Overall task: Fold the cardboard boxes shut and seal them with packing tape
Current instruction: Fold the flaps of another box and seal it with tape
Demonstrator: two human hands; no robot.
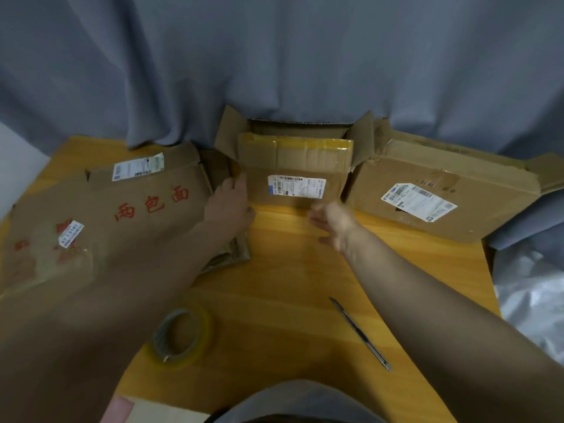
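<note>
An open cardboard box (pixel 293 166) with a white shipping label stands at the far middle of the wooden table (pixel 283 279), its flaps spread out. My left hand (pixel 230 203) lies flat against the box's left front corner, fingers apart. My right hand (pixel 331 221) is blurred, fingers spread, just in front of the box's lower right corner, holding nothing. A roll of clear packing tape (pixel 181 335) lies on the table near me, left of centre.
A flattened box with red characters (pixel 100 209) covers the table's left side. Another labelled box (pixel 433 190) lies at the right. A slim utility knife (pixel 360 332) rests on the table near my right forearm. Grey curtain hangs behind; crumpled plastic lies at the right.
</note>
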